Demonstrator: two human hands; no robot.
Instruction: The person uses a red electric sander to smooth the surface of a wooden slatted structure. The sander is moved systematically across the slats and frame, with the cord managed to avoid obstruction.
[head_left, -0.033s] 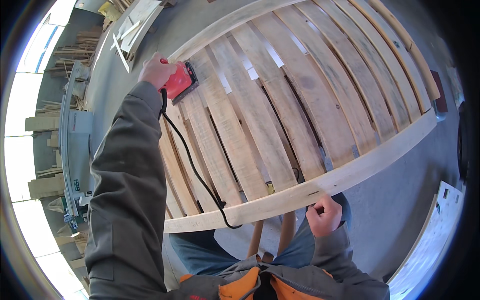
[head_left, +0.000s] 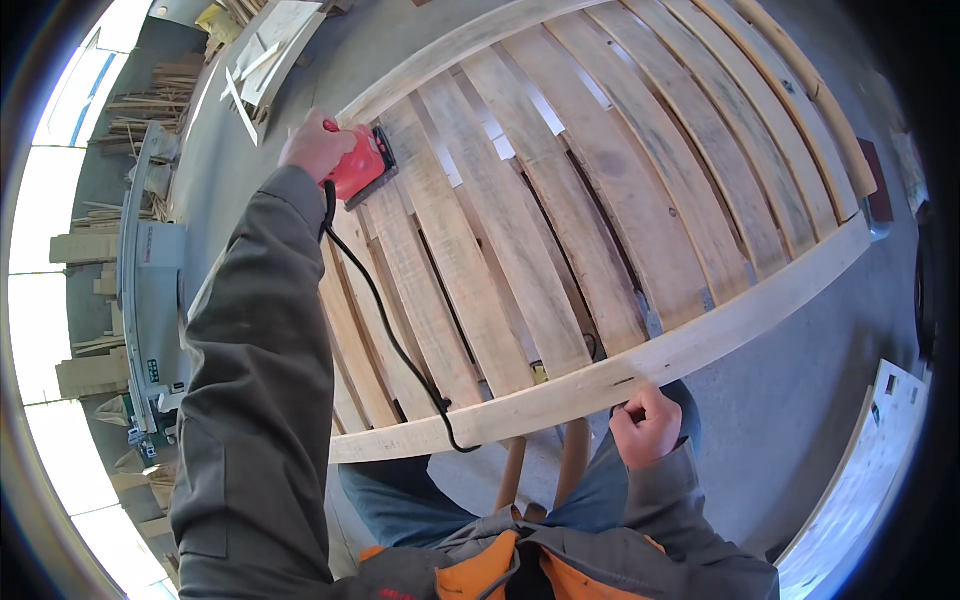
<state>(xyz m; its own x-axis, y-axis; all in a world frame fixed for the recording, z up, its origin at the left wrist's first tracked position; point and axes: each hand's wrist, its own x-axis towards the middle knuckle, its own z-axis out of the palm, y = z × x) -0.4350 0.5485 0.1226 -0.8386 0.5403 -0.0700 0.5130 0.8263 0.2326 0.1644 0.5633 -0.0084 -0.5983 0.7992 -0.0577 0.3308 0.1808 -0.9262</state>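
Far out at the left, my left hand (head_left: 318,147) is wrapped round a red electric sander (head_left: 358,172). The sander's dark base rests on a pale slat of a wooden slatted frame (head_left: 540,395). From the sander a black cord (head_left: 372,295) runs back over the slats and hangs over the frame's near rail. My right hand (head_left: 645,427) is curled into a fist just below that near rail, by my knee. No object shows in the fist, and whether it touches the rail I cannot tell.
Wooden legs (head_left: 513,475) stand under the frame near my knees. A grey machine (head_left: 160,255) and stacked timber (head_left: 165,90) line the left side. Boards lie on a table (head_left: 280,45) at the far left. At the lower right leans a pale panel (head_left: 860,480).
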